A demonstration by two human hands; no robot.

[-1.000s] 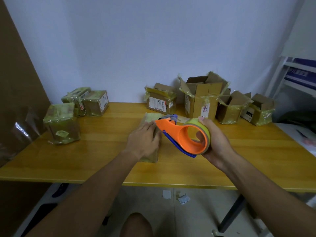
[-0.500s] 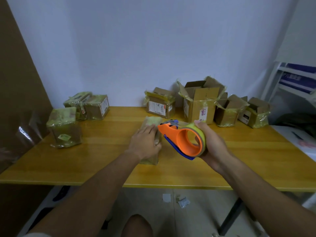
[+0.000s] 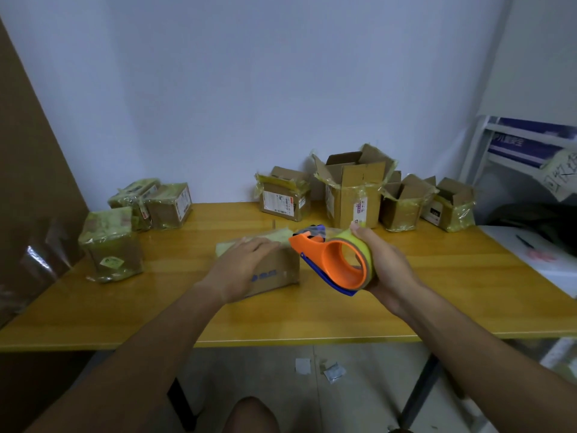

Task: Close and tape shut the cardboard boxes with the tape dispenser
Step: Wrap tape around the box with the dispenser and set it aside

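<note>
Since a moment ago I see the box (image 3: 274, 271) under my left hand (image 3: 242, 267) has turned so its printed side faces me, which I take as lining up the next strip. That hand lies flat and relaxed on its top at mid-desk (image 3: 125, 307). My right hand (image 3: 385, 264) grips the orange tape dispenser (image 3: 335, 260), its nose seemingly touching the box's right top edge.
</note>
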